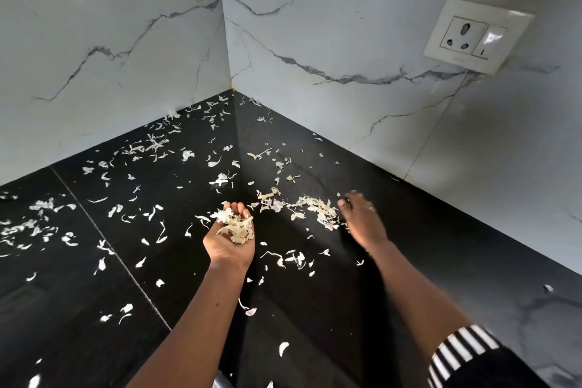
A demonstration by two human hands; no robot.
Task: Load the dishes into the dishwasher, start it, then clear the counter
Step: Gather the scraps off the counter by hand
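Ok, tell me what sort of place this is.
Most likely a home kitchen, seen at a corner: a glossy black stone counter, marble-look wall tiles with a socket and switch plate, and pale papery peelings scattered across it, some gathered in the left hand.

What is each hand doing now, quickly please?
Left hand: cupped, palm up, holding a heap of peels.
Right hand: open, palm down, on the counter beside a peel pile; blurred.
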